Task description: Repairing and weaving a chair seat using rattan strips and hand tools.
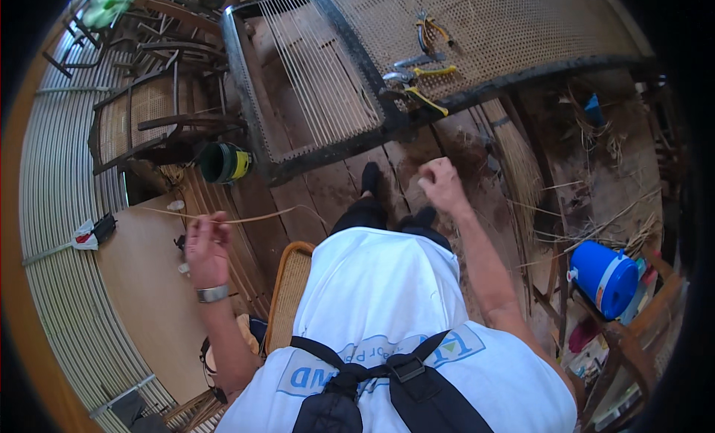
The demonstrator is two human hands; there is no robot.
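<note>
My left hand, a metal band round its wrist, pinches a thin tan cane strip. The strip runs out to both sides of my fingers, and its right end curls in front of my shirt. To the right of my legs, my right hand hovers with its fingers curled in; what they hold, if anything, is hidden. Beyond both hands is a dark wooden frame. Pale parallel strands span its near left section, and woven cane mesh covers the rest.
Yellow-handled pliers and further hand tools lie on the mesh. A dark bucket stands left of the frame, near wooden chairs. To the right are a bundle of cane strands and a blue drinks cooler.
</note>
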